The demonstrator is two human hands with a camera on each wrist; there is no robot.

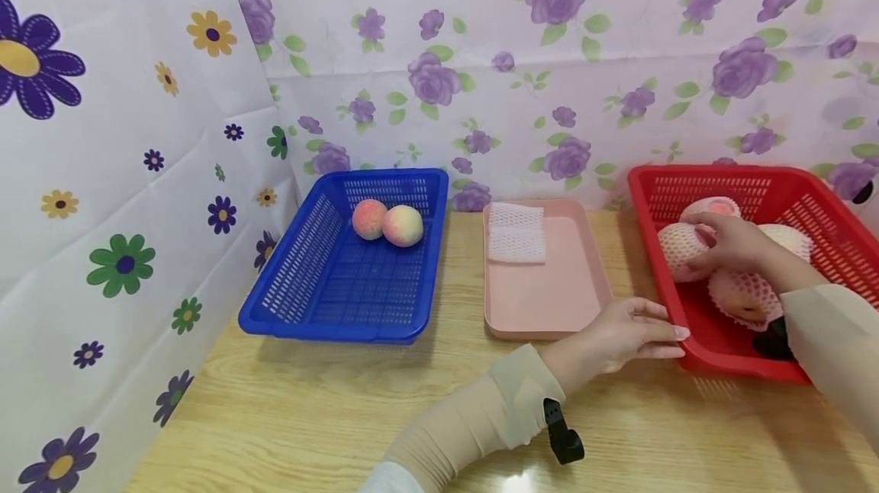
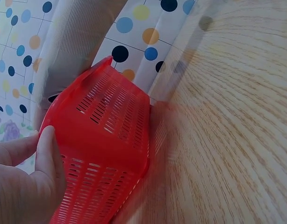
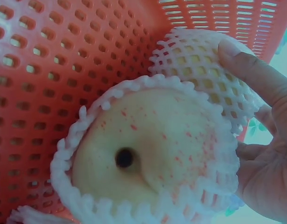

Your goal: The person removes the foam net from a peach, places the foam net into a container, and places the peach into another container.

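My right hand reaches into the red basket and grips a peach in a white foam net by its left wall. In the right wrist view, the thumb lies on that netted peach, with fingers behind it. Another netted peach, pale with red flecks and a dark hole, sits in front. My left hand pinches the basket's near-left rim; the left wrist view shows the thumb against the outer wall. More netted peaches lie around my right hand, partly hidden by it.
A blue basket on the left contains two bare peaches. Between the baskets stands a pink tray with white foam nets lying flat in it. Flowered cloth rises behind the wooden table.
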